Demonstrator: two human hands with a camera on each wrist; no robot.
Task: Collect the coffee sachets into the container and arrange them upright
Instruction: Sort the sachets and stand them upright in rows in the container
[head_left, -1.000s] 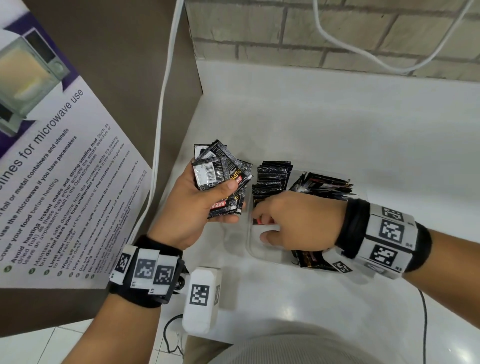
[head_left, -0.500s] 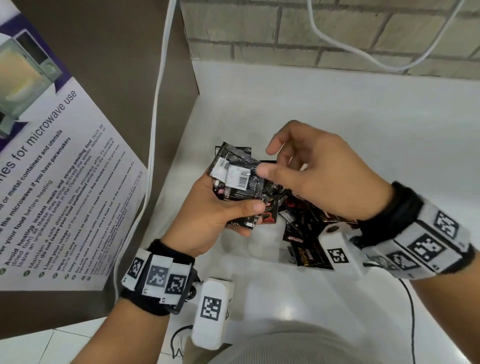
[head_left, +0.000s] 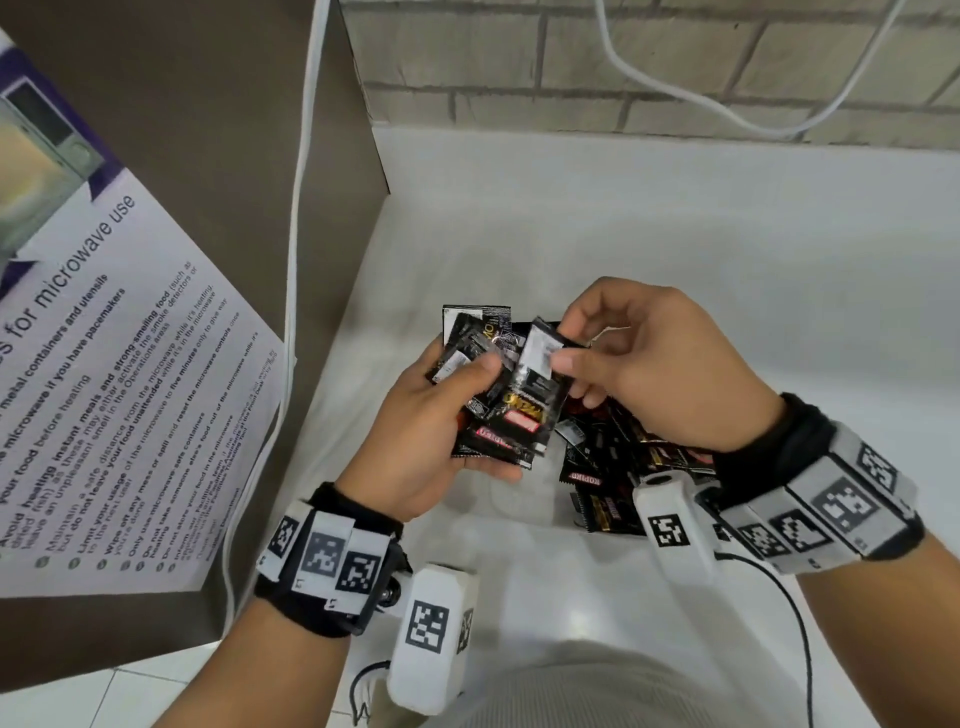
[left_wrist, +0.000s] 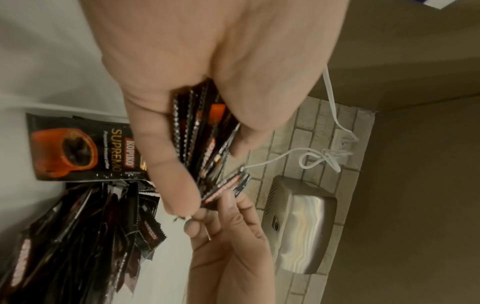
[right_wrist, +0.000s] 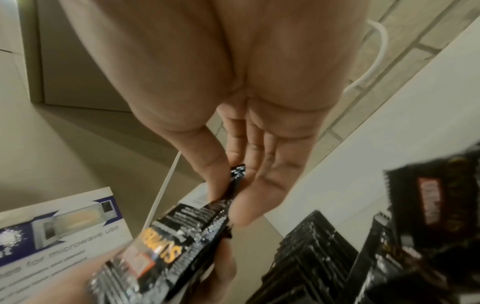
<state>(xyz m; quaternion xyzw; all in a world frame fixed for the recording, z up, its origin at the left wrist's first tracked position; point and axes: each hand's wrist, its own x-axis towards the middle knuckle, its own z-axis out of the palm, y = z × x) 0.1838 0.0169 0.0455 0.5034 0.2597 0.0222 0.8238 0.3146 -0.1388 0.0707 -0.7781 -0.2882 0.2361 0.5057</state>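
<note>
My left hand (head_left: 431, 415) clutches a fanned stack of black foil coffee sachets (head_left: 498, 400) above the white counter (head_left: 675, 270); my right hand (head_left: 639, 364) pinches one sachet's top seam. They look light, floppy and slick, so I'd grip edges.

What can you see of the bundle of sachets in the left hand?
The bundle of sachets is several flat black glossy foil packets with serrated edges, orange and red lettering and white barcode panels. The left hand grips them fanned, held above the white counter. The right hand pinches the top corner of one.
</note>
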